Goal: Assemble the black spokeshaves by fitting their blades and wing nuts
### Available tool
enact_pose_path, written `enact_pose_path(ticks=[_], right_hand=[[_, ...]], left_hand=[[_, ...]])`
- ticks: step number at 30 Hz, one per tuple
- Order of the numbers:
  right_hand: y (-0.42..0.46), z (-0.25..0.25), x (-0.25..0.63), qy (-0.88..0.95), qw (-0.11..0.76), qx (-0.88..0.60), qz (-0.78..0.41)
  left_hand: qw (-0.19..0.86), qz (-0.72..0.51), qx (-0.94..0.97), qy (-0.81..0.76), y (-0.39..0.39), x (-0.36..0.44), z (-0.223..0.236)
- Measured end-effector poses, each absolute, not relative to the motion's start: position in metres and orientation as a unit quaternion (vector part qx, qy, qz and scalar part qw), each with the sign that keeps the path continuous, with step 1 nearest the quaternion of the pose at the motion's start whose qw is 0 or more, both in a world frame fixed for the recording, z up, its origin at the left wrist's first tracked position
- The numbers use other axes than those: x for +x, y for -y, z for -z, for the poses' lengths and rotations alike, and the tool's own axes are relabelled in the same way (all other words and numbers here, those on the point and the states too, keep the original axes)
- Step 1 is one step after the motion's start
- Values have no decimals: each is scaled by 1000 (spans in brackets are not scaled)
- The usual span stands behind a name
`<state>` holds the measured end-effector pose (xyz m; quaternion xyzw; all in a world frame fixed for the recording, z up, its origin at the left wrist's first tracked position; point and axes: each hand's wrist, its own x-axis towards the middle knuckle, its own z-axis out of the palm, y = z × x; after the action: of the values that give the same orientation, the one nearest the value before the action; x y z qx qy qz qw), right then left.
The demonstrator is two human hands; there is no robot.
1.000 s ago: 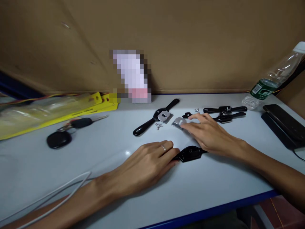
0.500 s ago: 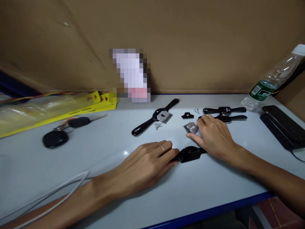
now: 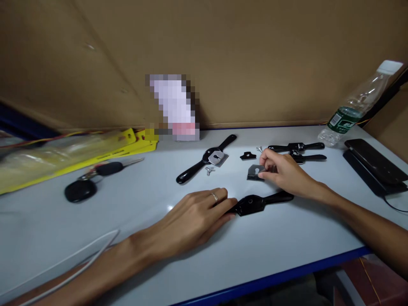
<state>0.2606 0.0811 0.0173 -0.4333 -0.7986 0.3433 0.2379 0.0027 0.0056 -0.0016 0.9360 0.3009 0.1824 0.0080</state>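
Right hand (image 3: 283, 171) pinches a slotted metal plate (image 3: 254, 171); left hand (image 3: 199, 214) grips a black tool (image 3: 251, 205).

The right thumb and fingertips are closed on the plate's right edge, right of the frame's centre; the left fingers curl around the tool's left handle, lower in the frame. Just above the plate lies a black bracket (image 3: 247, 156); a clear bottle (image 3: 344, 117) leans at upper right.
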Motion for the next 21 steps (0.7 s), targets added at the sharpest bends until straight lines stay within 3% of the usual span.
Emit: enact_pose_path(ticks=[11, 21], right_hand=[[-81, -25, 261, 750, 214, -386, -492], [-82, -5, 264, 728, 208, -434, -488]], left_hand=[[26, -167, 940, -297, -13, -2, 8], [25, -151, 941, -302, -22, 1, 13]])
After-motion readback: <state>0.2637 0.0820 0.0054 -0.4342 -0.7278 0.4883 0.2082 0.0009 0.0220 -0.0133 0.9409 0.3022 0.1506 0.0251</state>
